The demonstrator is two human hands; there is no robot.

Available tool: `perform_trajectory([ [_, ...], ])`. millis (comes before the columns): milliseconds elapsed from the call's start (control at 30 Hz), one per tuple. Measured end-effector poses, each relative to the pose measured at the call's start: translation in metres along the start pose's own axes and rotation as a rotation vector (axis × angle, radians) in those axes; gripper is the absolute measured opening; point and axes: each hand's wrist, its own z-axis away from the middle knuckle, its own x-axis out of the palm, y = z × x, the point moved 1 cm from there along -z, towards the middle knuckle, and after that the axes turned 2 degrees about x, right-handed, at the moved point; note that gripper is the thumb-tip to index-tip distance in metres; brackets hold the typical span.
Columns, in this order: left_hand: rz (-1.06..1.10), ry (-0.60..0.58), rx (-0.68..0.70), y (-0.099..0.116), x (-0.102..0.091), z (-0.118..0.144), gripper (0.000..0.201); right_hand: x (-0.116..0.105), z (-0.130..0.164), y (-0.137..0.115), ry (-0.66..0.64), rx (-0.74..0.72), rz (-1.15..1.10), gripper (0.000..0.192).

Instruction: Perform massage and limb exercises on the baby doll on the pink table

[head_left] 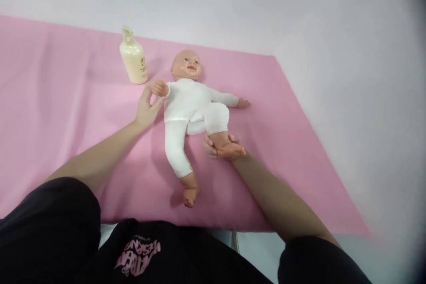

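Observation:
A baby doll (191, 102) in a white suit lies on its back on a pink sheet (66, 111), head pointing away from me. My left hand (146, 108) pinches the doll's near arm at the wrist, beside its small fist. My right hand (216, 145) is closed under the doll's bent leg, gripping its bare foot and ankle. The doll's other leg stretches straight toward me. Its far arm lies out flat on the sheet.
A cream lotion bottle (133, 57) with a pump top stands upright on the sheet just left of the doll's head. A pale wall (349, 75) runs along the back and right side of the sheet.

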Motion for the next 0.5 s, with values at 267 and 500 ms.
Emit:
perform_trajectory([
  [267, -0.353, -0.372, 0.308, 0.017, 0.010, 0.003, 0.050, 0.008, -0.010, -0.015, 0.320, -0.059, -0.108, 0.042],
  [500, -0.411, -0.447, 0.270, 0.017, 0.014, 0.002, 0.041, 0.008, -0.017, -0.013, 0.412, -0.042, -0.059, 0.039],
])
